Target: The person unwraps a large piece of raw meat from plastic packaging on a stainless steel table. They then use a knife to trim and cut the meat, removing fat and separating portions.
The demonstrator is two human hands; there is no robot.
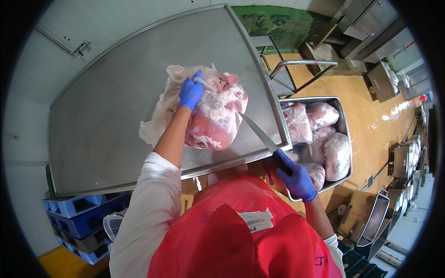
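Note:
A large piece of raw pink meat point(213, 123) with white fat lies on the metal table point(111, 106). Crumpled clear plastic wrap point(155, 121) spreads out under its left and far sides. My left hand point(190, 94), in a blue glove, rests at the meat's far left part, its fingers closed on the wrap there; the fingertips are partly hidden. In my right hand point(299, 180), also gloved in blue, is the black handle of a long knife point(260, 132). Its blade points up and left over the table's edge, with the tip at the meat's right side.
Right of the table, a metal tub point(348, 139) holds several plastic-wrapped pieces of meat. Beyond it stands a metal cart point(303, 62) with a tubular handle. Blue and dark pallets point(85, 227) are stacked at the lower left. Metal bins point(373, 217) line the right side.

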